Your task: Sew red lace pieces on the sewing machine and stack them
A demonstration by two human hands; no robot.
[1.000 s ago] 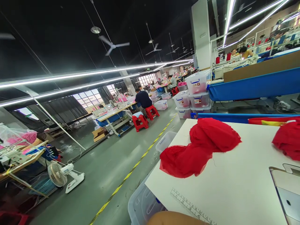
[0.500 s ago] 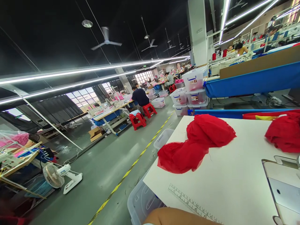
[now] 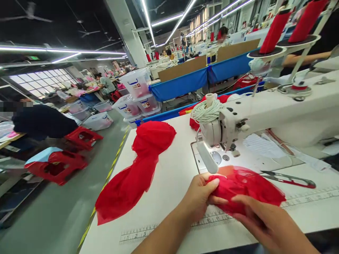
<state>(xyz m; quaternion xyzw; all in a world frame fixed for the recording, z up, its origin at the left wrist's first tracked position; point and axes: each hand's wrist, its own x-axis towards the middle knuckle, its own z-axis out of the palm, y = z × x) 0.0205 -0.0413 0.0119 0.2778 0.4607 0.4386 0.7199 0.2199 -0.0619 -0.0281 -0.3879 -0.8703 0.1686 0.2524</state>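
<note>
My left hand (image 3: 202, 195) pinches the left edge of a piece of sheer red fabric (image 3: 246, 185), just in front of the sewing machine (image 3: 219, 123). Against the lower right of the same fabric, my right hand (image 3: 262, 215) has its thumb on top and its fingers curled underneath. The cloth lies bunched over the table's front part, below the needle area. To the left, a longer gathered red fabric piece (image 3: 137, 165) rests on the white tabletop (image 3: 169, 211). Thread snips (image 3: 291, 179) lie to the right of the held cloth.
A printed ruler scale (image 3: 148, 231) runs along the table's front. Red thread cones (image 3: 277, 31) stand above the machine at right. Stacked clear bins (image 3: 136, 84) and a blue cloth trough (image 3: 180, 84) are behind the table. Red stools (image 3: 57, 165) and a seated person (image 3: 42, 118) are at left.
My view has swung to the right, bringing the sewing machine into sight. Both hands now show, holding red fabric; before, only part of an arm was visible at the table's front.
</note>
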